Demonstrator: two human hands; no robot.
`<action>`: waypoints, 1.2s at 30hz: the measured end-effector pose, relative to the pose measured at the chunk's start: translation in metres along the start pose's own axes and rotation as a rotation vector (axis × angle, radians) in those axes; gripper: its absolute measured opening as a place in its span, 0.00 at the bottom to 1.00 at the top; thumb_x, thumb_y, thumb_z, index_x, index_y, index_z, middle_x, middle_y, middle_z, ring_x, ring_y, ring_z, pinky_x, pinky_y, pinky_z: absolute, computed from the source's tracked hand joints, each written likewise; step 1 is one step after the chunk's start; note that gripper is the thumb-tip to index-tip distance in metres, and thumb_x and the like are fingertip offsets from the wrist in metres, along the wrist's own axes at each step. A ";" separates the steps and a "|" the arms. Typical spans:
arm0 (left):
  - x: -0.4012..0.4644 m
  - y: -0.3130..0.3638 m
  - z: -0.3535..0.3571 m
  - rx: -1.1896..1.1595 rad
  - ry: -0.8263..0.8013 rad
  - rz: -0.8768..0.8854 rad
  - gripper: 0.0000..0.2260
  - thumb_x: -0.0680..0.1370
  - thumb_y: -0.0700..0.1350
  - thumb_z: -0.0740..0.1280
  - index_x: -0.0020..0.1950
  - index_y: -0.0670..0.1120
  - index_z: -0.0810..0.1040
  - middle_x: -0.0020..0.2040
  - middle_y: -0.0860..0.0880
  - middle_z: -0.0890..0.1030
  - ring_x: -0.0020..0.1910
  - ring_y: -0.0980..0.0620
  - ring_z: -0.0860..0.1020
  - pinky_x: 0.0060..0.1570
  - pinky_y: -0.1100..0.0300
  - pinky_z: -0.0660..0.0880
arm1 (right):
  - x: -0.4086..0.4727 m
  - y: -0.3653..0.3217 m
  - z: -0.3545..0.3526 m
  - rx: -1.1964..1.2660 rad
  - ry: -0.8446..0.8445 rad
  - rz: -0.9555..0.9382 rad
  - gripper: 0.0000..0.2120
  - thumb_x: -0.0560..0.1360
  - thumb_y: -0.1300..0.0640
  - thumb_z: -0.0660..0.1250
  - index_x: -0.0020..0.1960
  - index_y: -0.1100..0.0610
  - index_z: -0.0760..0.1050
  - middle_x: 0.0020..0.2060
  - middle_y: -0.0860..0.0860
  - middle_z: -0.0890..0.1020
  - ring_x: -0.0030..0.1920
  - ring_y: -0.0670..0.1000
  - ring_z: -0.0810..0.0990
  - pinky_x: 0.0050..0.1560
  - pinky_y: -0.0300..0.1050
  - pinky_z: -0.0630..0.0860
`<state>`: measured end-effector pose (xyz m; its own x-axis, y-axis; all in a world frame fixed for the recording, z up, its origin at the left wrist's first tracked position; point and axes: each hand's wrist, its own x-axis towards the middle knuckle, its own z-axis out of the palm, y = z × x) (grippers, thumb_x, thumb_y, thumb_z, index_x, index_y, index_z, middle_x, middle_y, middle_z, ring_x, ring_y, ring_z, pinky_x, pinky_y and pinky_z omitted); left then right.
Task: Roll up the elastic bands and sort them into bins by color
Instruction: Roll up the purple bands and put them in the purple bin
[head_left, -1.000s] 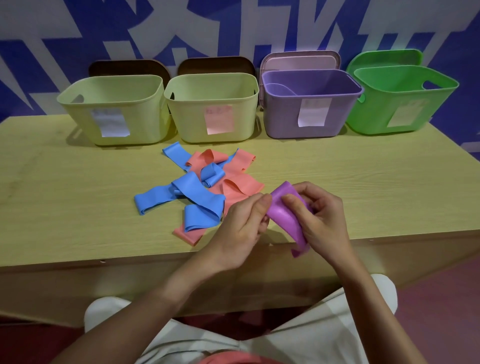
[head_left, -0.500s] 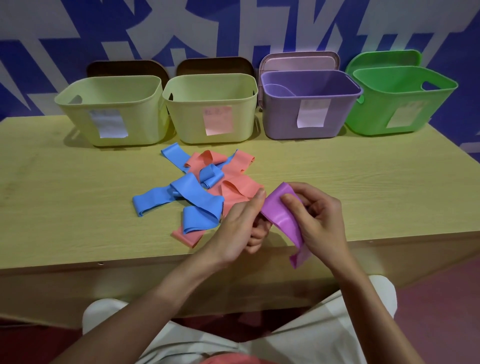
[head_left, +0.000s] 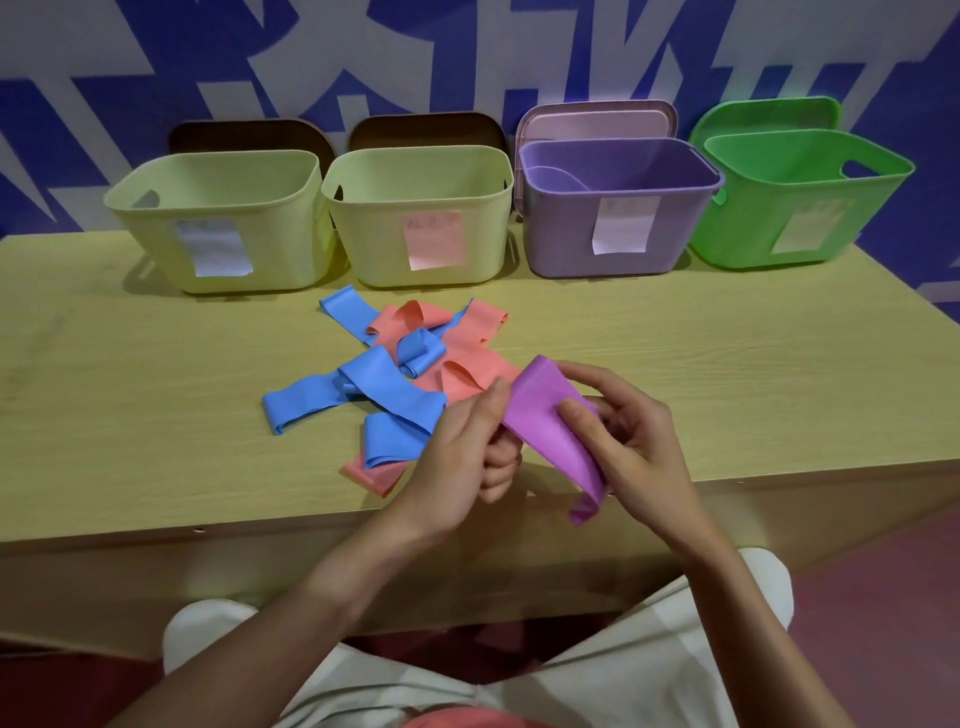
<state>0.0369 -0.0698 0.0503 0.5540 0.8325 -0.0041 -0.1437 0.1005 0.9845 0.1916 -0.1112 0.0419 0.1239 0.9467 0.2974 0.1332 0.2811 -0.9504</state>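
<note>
Since a second ago the purple band (head_left: 550, 426) has opened out from a tight fold into a longer strip, its lower end now dangling past the table's front edge. The left hand (head_left: 467, 452) pinches the band's upper left edge, its lower fingers curled under. The right hand (head_left: 634, 441) grips the band with the thumb pressed on its face and fingers curled behind. The band is smooth, matte violet, folded over at the top and slightly curled at the hanging tip. Both hands hover over the near edge of the table (head_left: 130, 415). Just beyond them lies a tangled pile of blue bands (head_left: 384, 389) and pink bands (head_left: 467, 348), overlapping. Bare tabletop spreads left and right of it. At the back stand four bins: two yellow bins (head_left: 322, 218), a purple bin (head_left: 618, 208) and a green bin (head_left: 800, 197).
</note>
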 end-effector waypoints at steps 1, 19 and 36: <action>0.000 0.003 -0.001 -0.088 -0.025 -0.035 0.17 0.79 0.53 0.54 0.33 0.46 0.60 0.24 0.54 0.55 0.20 0.58 0.53 0.22 0.69 0.54 | 0.000 -0.001 -0.001 0.001 -0.002 -0.005 0.12 0.77 0.56 0.65 0.60 0.51 0.76 0.24 0.47 0.74 0.23 0.42 0.67 0.24 0.34 0.64; 0.003 -0.002 -0.006 0.087 -0.021 -0.181 0.23 0.82 0.53 0.53 0.30 0.45 0.66 0.24 0.51 0.58 0.21 0.56 0.54 0.23 0.67 0.54 | -0.001 -0.007 0.000 -0.095 -0.018 0.022 0.09 0.79 0.64 0.63 0.51 0.54 0.79 0.32 0.40 0.81 0.24 0.39 0.76 0.22 0.30 0.69; -0.005 0.000 -0.007 -0.280 -0.126 -0.265 0.18 0.77 0.57 0.56 0.31 0.48 0.64 0.25 0.54 0.53 0.21 0.59 0.51 0.22 0.68 0.50 | 0.004 0.003 0.004 0.101 -0.110 0.017 0.10 0.76 0.57 0.65 0.58 0.53 0.77 0.30 0.47 0.77 0.27 0.40 0.67 0.28 0.31 0.64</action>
<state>0.0281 -0.0705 0.0492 0.6958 0.6860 -0.2127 -0.1902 0.4616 0.8665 0.1886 -0.1056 0.0396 0.0165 0.9615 0.2743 0.0320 0.2737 -0.9613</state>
